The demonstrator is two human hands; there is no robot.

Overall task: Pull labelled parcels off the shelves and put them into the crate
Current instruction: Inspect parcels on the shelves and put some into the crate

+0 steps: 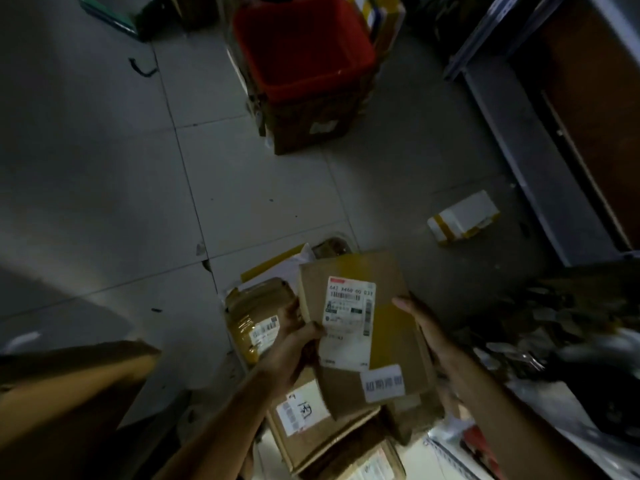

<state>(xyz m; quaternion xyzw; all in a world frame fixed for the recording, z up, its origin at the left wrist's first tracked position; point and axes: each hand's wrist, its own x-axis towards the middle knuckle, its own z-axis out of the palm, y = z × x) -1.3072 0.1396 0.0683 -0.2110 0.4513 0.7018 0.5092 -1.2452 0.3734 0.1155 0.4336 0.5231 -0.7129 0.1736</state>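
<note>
At twelve o'clock a red plastic crate (304,46) sits on a cardboard carton (311,126). At six o'clock both hands hold a flat brown cardboard parcel (391,327); its white label (348,320) reads "642 3460 00 03", partly blurred. The left hand (294,337) pinches its left edge, and the right hand (426,327) lies straight-fingered against its right edge.

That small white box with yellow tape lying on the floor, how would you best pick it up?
Come from above and grip the small white box with yellow tape across its two long sides: it lies flat on the grey tiled floor, apart from other things.
</note>
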